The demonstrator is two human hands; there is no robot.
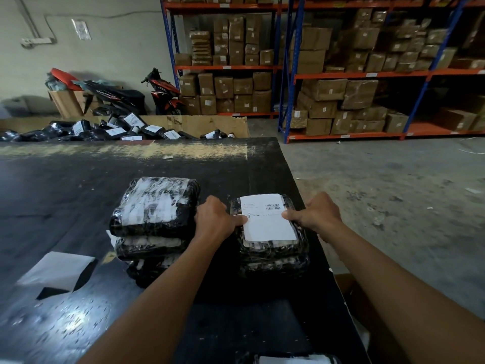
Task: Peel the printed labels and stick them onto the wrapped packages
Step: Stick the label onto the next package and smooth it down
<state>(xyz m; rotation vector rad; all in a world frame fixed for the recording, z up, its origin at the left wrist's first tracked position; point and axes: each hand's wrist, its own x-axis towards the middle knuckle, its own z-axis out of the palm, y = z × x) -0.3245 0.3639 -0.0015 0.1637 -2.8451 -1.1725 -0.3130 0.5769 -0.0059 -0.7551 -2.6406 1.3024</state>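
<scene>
My left hand (217,219) gripped the left side of the top package (271,249), fingers curled down over its edge and the thumb laid onto the left margin of the label (267,219). My right hand (317,214) held the opposite side the same way, thumb tip on the label's right margin. The label lay flat on the package's upper face with no corner visibly lifted, so I judged this one stuck and only being pressed down. That package sat on a second wrapped package (275,267) whose top was covered, so I could not tell whether it was labelled. Just beside my left hand stood the left stack (154,206) of wrapped packages. Its top one showed whitish patches under the film but no clean printed label that I could make out, so I took that stack as work left. Nearer me on the black table (78,179) lay a white sheet (56,270); whether it was a spent backing or a fresh label, I could not tell. Beyond the table's far edge, a cardboard bin (194,124) held many black labelled parcels (115,131), which I read as the finished pile. I judged the batch well under way, with a few packages left on the table.
</scene>
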